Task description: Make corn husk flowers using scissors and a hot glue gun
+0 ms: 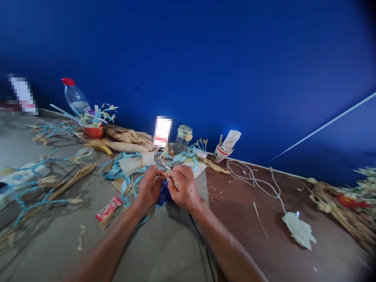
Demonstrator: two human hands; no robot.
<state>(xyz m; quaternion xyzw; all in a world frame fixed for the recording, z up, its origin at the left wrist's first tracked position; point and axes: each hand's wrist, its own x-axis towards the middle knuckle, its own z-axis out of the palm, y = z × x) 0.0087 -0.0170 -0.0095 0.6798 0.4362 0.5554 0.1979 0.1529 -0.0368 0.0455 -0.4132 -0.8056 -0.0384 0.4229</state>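
My left hand point(149, 187) and my right hand point(184, 186) meet at the middle of the table, fingertips pinched together. Between them is a small pale piece of dried husk point(167, 172), partly hidden by the fingers. Just below the hands lies a shiny dark blue thing point(163, 194), whose kind I cannot make out. Light blue ribbon point(117, 166) is heaped to the left of my hands. Broad pale husk pieces point(131, 165) rest on it, and a white sheet point(198, 170) lies behind my right hand.
Blue-stemmed husk flowers point(38, 199), a tape roll point(85, 153) and a red wrapper point(108, 208) lie left. Along the blue wall stand a red-capped bottle point(75, 96), red cup point(94, 131), lidded jar point(182, 140) and white cup point(221, 152). A white cable point(255, 178) lies right.
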